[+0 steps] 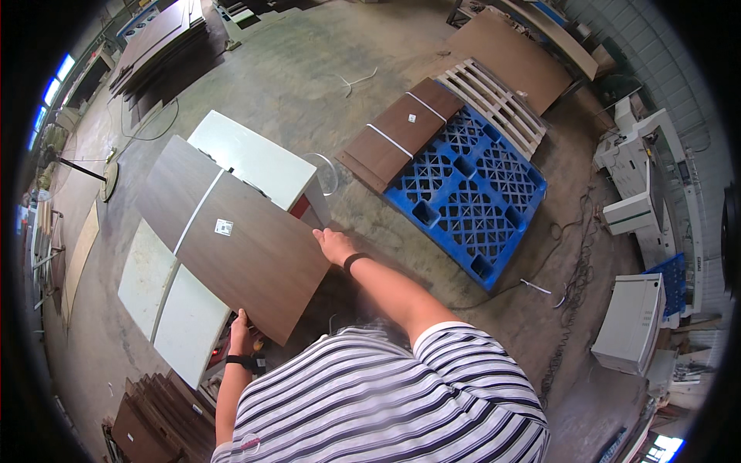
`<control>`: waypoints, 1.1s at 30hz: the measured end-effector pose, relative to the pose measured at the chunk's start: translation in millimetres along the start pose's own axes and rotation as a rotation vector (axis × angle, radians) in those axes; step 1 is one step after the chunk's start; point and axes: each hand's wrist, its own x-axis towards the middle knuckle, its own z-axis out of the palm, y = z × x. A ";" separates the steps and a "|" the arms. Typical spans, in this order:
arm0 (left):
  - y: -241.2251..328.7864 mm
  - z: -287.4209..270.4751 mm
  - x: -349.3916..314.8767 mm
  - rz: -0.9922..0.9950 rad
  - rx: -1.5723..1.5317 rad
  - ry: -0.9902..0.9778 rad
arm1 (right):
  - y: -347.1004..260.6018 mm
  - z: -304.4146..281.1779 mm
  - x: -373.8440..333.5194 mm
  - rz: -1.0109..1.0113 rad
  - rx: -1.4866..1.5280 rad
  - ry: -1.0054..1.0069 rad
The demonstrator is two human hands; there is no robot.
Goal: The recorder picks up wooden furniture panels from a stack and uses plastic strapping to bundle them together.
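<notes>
A brown wood-grain panel (255, 255) lies tilted across a white-topped table, with a white strap (199, 212) round it and a small white label (224, 227) on its face. I cannot tell whether it is one panel or a thin stack. My left hand (240, 333) grips its near left corner, fingers mostly hidden beneath. On the right edge, my right hand (335, 246) is closed, thumb along the rim. The white tabletop (193, 309) shows on the near left, split by a narrow grey strip; another white section (251, 158) shows beyond the panel.
To the right, a blue plastic pallet (494, 193) carries strapped brown panels (405, 131), beside a slatted wooden pallet (494, 104). More brown panels (158, 417) stand at the lower left. Cables (567, 309) trail over the floor near a grey cabinet (629, 324). A pedestal fan (109, 181) stands left.
</notes>
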 end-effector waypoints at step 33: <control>-16.2 7.7 23.3 0.144 -0.356 -0.032 | 42.9 18.9 10.9 0.002 0.423 0.173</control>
